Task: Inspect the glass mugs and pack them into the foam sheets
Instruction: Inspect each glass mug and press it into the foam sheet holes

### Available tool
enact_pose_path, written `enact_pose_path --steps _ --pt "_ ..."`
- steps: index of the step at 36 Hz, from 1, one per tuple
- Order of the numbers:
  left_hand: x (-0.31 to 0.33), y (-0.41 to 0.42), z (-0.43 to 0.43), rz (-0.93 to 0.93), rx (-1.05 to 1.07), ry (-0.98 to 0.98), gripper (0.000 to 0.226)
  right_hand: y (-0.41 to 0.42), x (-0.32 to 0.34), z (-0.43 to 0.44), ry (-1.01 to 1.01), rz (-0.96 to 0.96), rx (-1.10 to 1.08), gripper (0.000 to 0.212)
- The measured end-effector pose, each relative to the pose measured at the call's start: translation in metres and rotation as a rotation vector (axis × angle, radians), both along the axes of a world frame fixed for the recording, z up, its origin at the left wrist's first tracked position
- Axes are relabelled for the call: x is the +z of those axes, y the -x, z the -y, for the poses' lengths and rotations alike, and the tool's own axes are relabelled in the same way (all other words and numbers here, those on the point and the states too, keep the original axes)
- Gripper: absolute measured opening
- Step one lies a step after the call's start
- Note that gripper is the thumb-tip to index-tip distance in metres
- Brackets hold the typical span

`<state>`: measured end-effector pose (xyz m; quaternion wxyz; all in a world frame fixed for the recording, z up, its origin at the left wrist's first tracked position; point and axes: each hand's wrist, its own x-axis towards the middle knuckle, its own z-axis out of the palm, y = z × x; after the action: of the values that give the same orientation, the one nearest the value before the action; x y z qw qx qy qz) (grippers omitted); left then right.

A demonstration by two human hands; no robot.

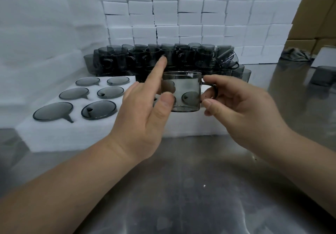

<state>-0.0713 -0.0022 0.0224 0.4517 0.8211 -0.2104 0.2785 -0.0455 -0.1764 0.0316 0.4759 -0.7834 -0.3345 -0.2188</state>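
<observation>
Inspecting: right hand (241,110) pinches the smoked glass mug (181,91) by its handle, left hand (141,113) grips its wall. Next, probably: invert it into the foam sheet (54,133).

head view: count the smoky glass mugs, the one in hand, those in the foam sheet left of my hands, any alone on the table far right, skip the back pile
held mug: 1
packed mugs in the foam sheet, left of the left hand: 6
lone mug on the steel table: 1
total: 8
</observation>
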Motion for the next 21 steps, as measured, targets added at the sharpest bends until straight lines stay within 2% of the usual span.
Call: enact_pose_path --steps 2,4,12,16,21 --pt "0.0 0.003 -0.001 0.04 0.014 -0.055 0.055 -0.001 0.0 0.001 -0.005 -0.01 -0.01 0.032" --pt "0.0 0.004 -0.002 0.057 0.003 -0.048 0.049 -0.002 -0.001 0.001 -0.013 -0.02 -0.015 0.031" --pt "0.005 0.006 0.003 0.121 0.1 -0.139 0.064 -0.008 -0.003 0.003 -0.052 0.0 -0.02 0.033" --pt "0.003 0.003 0.003 0.11 0.112 -0.118 0.077 -0.01 -0.002 0.004 -0.055 -0.007 -0.026 0.03" --pt "0.003 0.004 0.006 0.193 0.176 -0.244 0.08 -0.013 -0.004 0.006 -0.022 0.016 -0.077 0.038"
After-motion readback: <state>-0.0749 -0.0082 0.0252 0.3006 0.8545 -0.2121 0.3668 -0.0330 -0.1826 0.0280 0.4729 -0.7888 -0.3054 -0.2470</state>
